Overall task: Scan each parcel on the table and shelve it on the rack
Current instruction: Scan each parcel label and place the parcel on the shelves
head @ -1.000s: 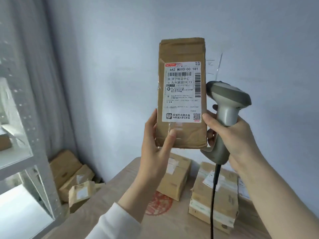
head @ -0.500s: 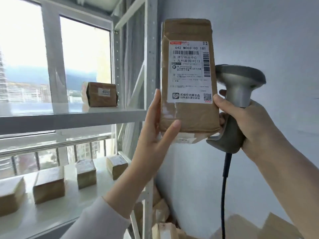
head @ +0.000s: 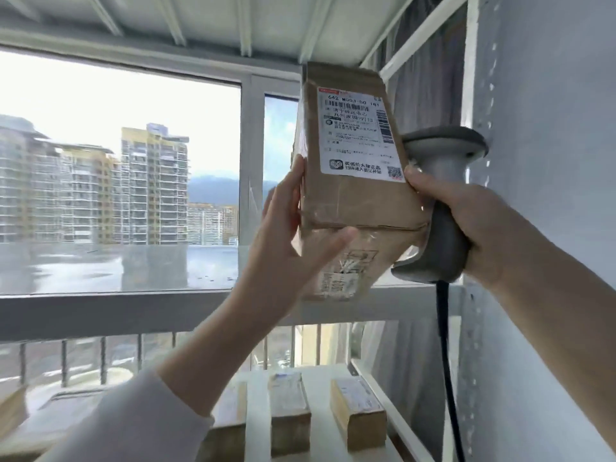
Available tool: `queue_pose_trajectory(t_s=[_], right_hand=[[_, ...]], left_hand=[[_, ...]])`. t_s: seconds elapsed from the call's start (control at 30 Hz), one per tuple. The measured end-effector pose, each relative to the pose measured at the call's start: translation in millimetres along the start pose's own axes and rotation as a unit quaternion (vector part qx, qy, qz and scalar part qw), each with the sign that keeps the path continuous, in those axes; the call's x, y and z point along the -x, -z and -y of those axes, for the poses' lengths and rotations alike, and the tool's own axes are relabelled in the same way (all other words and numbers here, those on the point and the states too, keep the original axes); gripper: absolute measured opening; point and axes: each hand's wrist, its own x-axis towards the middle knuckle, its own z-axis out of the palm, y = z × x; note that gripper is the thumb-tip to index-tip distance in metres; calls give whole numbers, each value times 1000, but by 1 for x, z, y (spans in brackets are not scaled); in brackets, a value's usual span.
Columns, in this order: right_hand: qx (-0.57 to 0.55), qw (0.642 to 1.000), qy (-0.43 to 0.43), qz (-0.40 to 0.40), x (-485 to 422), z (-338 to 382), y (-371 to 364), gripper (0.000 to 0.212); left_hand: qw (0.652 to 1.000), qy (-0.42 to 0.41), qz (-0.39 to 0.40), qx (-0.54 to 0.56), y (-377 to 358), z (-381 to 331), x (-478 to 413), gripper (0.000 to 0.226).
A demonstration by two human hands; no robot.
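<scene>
a tall, flat brown cardboard parcel [head: 353, 195] is held up high in front of the white metal rack [head: 213, 305], between both hands, tilted slightly with its top leaning left. a white printed shipping label [head: 358, 135] with barcodes and a small qr code covers the upper part of its facing side; clear tape wraps the lower part.

the left hand [head: 286, 241] grips the parcel's lower left edge, fingers spread along the side and the thumb pressed across the bottom front. a pale sleeve [head: 133, 425] covers that forearm.

the right hand [head: 466, 221] is wrapped around the handle of a grey handheld barcode scanner [head: 440, 201], whose black cable [head: 446, 361] hangs straight down. the thumb of this hand presses against the parcel's right edge just below the label; the other fingers are curled around the handle, mostly hidden.

the parcel sits above the level of the rack's middle shelf, not resting on it. on the lower shelf, three small brown cardboard boxes [head: 356, 415] stand side by side. behind the rack, a large window [head: 116, 155] shows apartment towers.
</scene>
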Motion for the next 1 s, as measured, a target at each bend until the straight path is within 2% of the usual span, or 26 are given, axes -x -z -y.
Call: queue_pose_trajectory(t_s=[0.1, 0.23, 0.4, 0.53, 0.67, 0.8, 0.87, 0.93, 1.0], right_hand=[[16, 1000, -16, 4, -27, -6, -23, 68], [53, 998, -15, -8, -50, -1, -47, 68], [34, 998, -48, 11, -69, -5, -67, 64], [-1, 997, -71, 12, -79, -13, -66, 58], [-32, 995, -88, 27, -82, -27, -58, 65], [-54, 993, -105, 26, -86, -41, -48, 40], [-60, 991, -114, 32, -87, -46, -44, 34], [-66, 990, -119, 46, -89, -51, -41, 37], [-73, 989, -118, 58, -90, -56, -37, 43]], left_hand=[[999, 8, -10, -52, 27, 14, -15, 91], [992, -15, -4, -122, 49, 18, -35, 94], [979, 6, 14, -203, 68, 20, -57, 70], [964, -3, 28, -266, 71, 26, -80, 60], [958, 32, 45, -281, 76, 42, -104, 56], [958, 60, 51, -277, 82, 56, -115, 51], [953, 71, 59, -289, 84, 57, -118, 57], [940, 59, 67, -330, 85, 53, -119, 77], [916, 10, 52, -397, 82, 47, -119, 100]])
